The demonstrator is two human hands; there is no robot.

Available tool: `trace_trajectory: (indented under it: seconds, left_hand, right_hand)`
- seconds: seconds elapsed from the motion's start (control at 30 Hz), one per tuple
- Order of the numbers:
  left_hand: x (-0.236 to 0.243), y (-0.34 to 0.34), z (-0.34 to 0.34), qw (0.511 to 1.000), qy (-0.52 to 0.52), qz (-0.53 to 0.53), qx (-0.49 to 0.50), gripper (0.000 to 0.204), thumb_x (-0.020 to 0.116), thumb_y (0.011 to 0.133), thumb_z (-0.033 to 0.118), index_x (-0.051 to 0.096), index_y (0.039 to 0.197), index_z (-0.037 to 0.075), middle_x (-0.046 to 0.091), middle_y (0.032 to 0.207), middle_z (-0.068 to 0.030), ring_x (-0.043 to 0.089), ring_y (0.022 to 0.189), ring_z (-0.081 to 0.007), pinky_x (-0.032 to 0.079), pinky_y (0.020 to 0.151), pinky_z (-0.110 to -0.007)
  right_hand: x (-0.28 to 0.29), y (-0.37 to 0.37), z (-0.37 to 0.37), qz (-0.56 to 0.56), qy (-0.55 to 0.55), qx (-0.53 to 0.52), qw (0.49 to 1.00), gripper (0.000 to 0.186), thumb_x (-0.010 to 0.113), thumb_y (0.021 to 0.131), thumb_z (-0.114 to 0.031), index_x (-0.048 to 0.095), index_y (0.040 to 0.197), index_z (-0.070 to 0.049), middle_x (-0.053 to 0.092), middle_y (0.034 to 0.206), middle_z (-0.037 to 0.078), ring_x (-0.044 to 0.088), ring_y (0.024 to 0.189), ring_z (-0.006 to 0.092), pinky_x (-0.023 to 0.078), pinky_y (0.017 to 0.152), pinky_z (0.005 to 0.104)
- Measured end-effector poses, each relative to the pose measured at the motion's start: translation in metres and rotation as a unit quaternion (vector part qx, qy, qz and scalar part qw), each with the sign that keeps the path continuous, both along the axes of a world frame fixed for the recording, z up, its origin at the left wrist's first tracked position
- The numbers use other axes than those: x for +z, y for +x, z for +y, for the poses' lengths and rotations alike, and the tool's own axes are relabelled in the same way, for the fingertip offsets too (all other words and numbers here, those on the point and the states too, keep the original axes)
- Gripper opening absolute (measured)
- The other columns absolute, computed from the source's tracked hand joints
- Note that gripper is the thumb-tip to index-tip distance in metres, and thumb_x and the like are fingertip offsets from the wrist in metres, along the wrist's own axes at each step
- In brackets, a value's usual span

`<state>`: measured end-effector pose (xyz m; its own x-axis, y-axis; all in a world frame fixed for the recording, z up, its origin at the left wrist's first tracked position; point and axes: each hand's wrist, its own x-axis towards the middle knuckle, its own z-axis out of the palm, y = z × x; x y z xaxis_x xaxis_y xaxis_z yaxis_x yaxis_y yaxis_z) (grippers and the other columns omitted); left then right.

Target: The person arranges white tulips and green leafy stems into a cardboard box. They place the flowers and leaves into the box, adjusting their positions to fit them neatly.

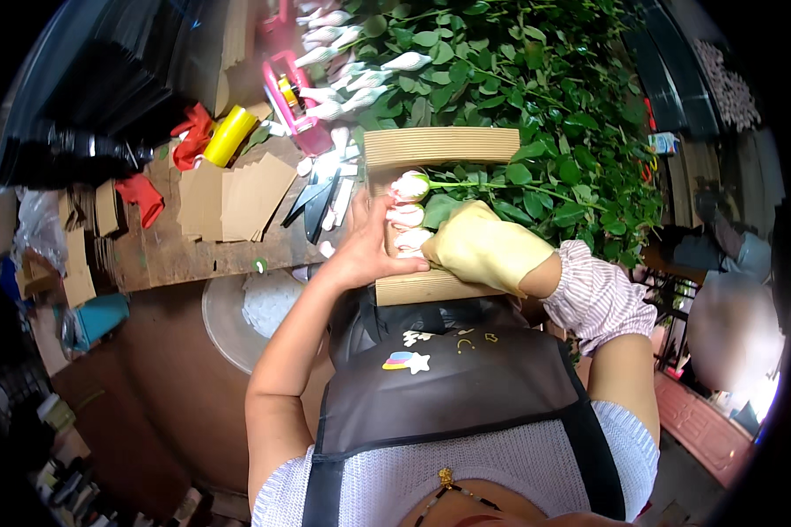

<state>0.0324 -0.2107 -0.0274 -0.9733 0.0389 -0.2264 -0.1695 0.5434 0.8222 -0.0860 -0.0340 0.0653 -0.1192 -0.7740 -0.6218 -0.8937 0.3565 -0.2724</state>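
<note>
Three pale pink-and-white roses (408, 215) lie in a row, heads to the left, between two ridged tan strips. One strip (441, 146) lies beyond them, the other (426, 287) on the near side. My bare left hand (365, 246) cups the heads from the left, thumb on the near side and fingers on the far side. My right hand (488, 249), in a pale yellow glove, bends over the stems close to the nearest heads. Its fingertips and whatever they grip are hidden. A leafy stem (475, 184) runs right from the farthest rose.
Rose stems with dense leaves (536, 79) cover the table's far right. White-wrapped buds (334, 97) lie beside a pink tape dispenser (299, 105). Black scissors (312, 202), cardboard sheets (237, 202) and a yellow roll (229, 136) are leftward. Below the table edge stands a clear bin (222, 325).
</note>
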Motion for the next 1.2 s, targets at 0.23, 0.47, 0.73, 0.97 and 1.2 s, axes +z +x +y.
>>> trace_trajectory:
  seconds: [0.23,0.47,0.73,0.97,1.2]
  left_hand:
    - [-0.009,0.001,0.0,1.0,-0.008,-0.021,-0.006,0.126,0.096,0.062,0.048,0.021,0.156,0.01,0.013,0.155,-0.0412,0.013,0.15,-0.0606,0.02,0.125,-0.057]
    - [-0.005,0.001,-0.002,1.0,0.005,-0.017,-0.004,0.121,0.097,0.065,0.046,0.025,0.155,0.009,0.016,0.154,-0.0403,0.014,0.15,-0.0579,0.023,0.124,-0.055]
    - [-0.031,0.002,0.009,0.983,0.109,0.106,0.101,0.078,0.093,0.074,0.029,0.051,0.136,0.007,0.044,0.131,-0.0205,0.049,0.125,-0.0366,0.042,0.108,-0.043]
    - [-0.03,0.002,0.012,0.98,0.112,0.126,0.108,0.069,0.092,0.075,0.025,0.056,0.131,0.007,0.046,0.125,-0.0175,0.051,0.121,-0.0329,0.042,0.107,-0.04]
    - [-0.039,-0.007,0.025,0.956,0.179,0.088,0.215,0.033,0.089,0.08,0.02,0.075,0.107,0.007,0.048,0.118,-0.0135,0.052,0.115,-0.028,0.044,0.101,-0.037]
  right_hand:
    - [0.008,0.001,0.006,0.075,-0.012,-0.092,0.993,0.022,0.061,0.096,-0.025,0.069,0.109,-0.009,0.075,0.082,0.013,0.074,0.075,0.033,0.057,0.061,0.0493]
    - [-0.018,0.002,0.003,0.055,-0.038,-0.038,0.997,0.035,0.065,0.091,-0.017,0.065,0.124,-0.005,0.077,0.094,0.012,0.077,0.083,0.0307,0.059,0.063,0.0498]
    - [0.012,-0.003,-0.01,0.049,0.061,-0.169,0.983,0.029,0.067,0.092,-0.018,0.067,0.119,-0.008,0.077,0.106,0.013,0.076,0.098,0.0306,0.061,0.076,0.0488]
    - [-0.022,-0.013,-0.007,0.077,-0.02,-0.096,0.992,0.031,0.071,0.088,-0.018,0.069,0.118,-0.012,0.077,0.108,0.011,0.077,0.097,0.0302,0.063,0.067,0.0489]
    - [-0.006,-0.001,0.003,0.088,-0.028,-0.155,0.984,0.025,0.066,0.092,-0.022,0.07,0.114,-0.009,0.077,0.104,0.014,0.077,0.095,0.0332,0.061,0.069,0.0479]
